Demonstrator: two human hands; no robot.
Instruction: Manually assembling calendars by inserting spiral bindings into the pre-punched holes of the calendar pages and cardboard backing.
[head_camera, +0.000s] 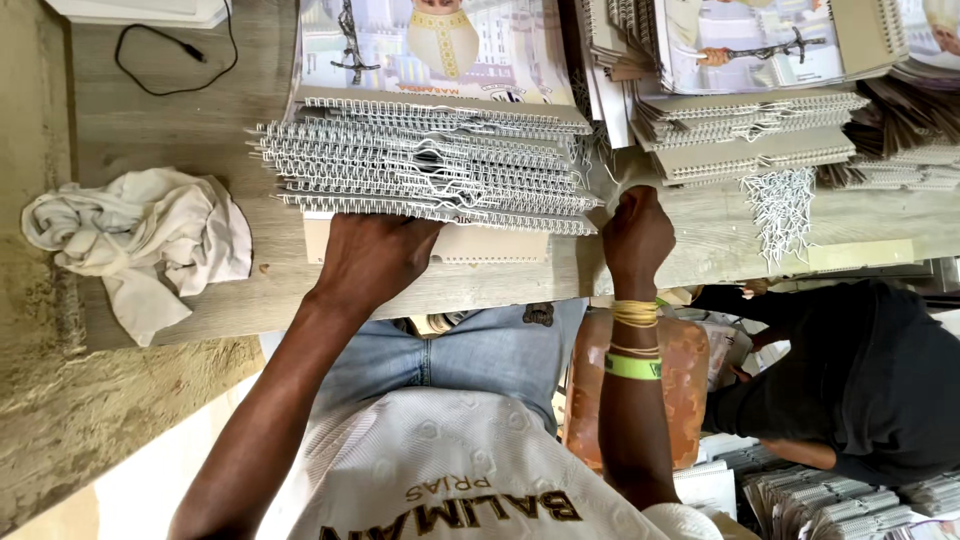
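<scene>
**A:** Where do the hands sit?

**B:** The left hand (372, 255) lies palm-down on the near edge of the stack of white wire-bound calendars (425, 165) on the pale wooden counter (170, 130); its fingers are tucked under the wire coils, so I cannot tell whether they grip; the right hand (636, 240) is at the stack's right end, its fingers curled together against the corner, though whether they clamp anything I cannot tell.

**A:** How does the stack look?

**B:** Many layers, fanned slightly; each edge carries a row of white wire loops; the top sheet is a colour print; a beige card (480, 245) juts out beneath.

**A:** And around it?

**B:** A crumpled white cloth (140, 245) lies well apart to one side; more bound stacks (750, 130) sit just beside the right hand; a black cable (175, 60) lies further back; another person in dark clothing (880, 380) is nearby.
</scene>
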